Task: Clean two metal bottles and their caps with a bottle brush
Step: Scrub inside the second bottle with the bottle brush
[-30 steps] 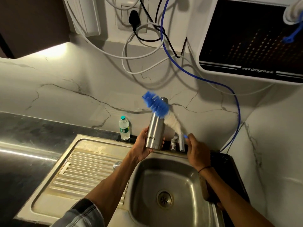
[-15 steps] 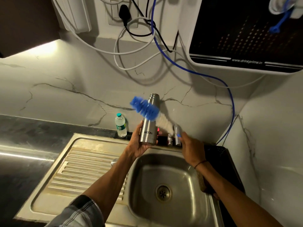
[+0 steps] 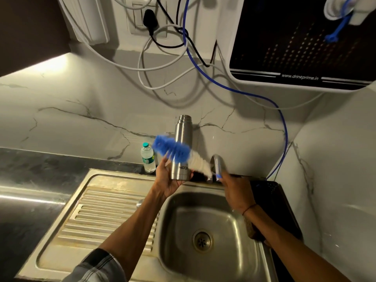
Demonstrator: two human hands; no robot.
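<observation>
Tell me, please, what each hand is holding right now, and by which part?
The left hand grips the metal bottle by its lower body near the base. The right hand holds the bottle brush by its handle end.

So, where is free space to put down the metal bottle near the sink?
The ribbed drainboard left of the sink basin is bare. The dark counter further left also. It is crowded behind, around the plastic bottle and tap.

Upright uncapped steel bottle (image 3: 181,147) with blue-white brush (image 3: 179,154) laid across its front.
</observation>
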